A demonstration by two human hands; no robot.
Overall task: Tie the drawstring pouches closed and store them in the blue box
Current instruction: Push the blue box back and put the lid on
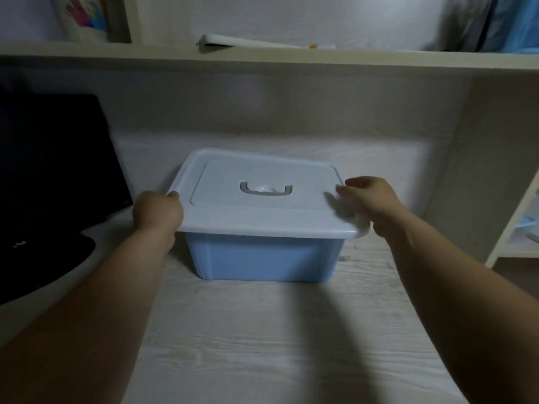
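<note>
Left hand (157, 212) curls over the left edge of the lid (262, 220) on the blue box (259, 258), thumb on top and fingers hidden under the rim. Right hand (370, 202) is at the lid's right edge, blurred, so whether it grips or only touches cannot be told. White and flat, the lid has a grey handle (266, 190) recessed at its middle. The blue box stands on a pale wood-grain desk (262, 330). Left of the box stands a black screen (52, 158); above and behind the box runs a white shelf (262, 58).
</note>
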